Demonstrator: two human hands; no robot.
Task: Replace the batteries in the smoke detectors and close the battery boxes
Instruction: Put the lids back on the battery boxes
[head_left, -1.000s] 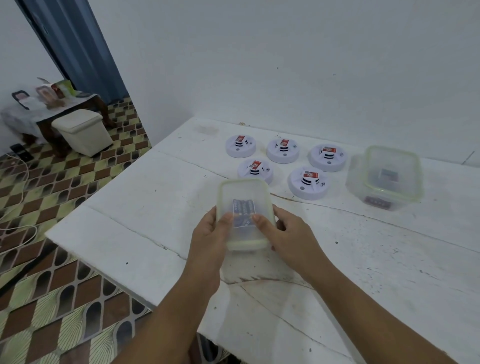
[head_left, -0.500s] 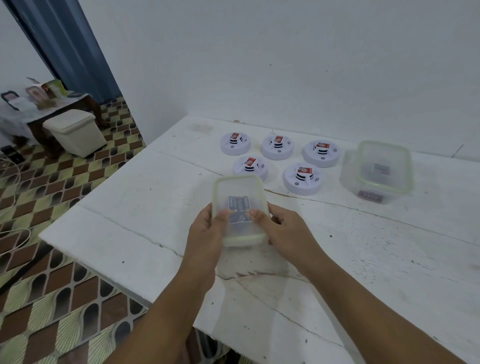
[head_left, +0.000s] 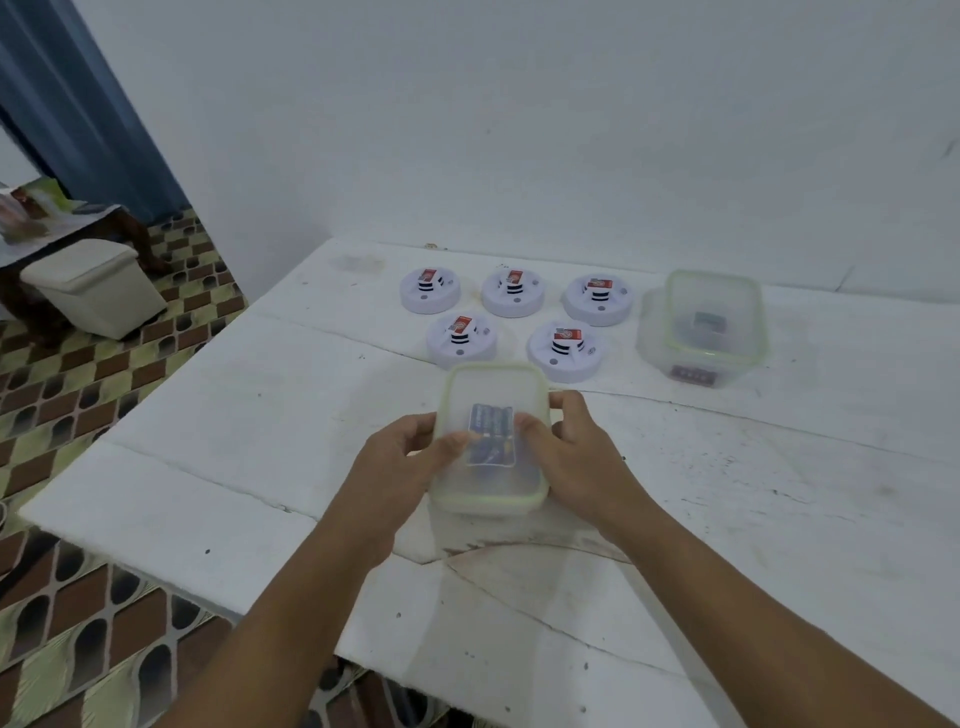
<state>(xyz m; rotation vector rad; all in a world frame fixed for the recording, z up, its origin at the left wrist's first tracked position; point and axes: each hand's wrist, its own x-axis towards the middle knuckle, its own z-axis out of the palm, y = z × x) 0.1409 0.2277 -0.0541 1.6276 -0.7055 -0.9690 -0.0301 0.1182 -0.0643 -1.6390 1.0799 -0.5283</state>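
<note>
Both hands hold a clear plastic box with a pale green-rimmed lid over the white table. My left hand grips its left side and my right hand its right side, thumbs on the lid. Dark blue batteries show through the lid. Behind it lie several round white smoke detectors, each with a red-labelled battery on top. A second clear lidded box stands at the right with something dark inside.
The table's left edge drops to a patterned tiled floor. A cream stool and a low table with papers stand far left. A white wall runs close behind the detectors.
The view has shifted slightly; both hands keep the box in about the same place, with the thumbs sliding a little on the lid.
</note>
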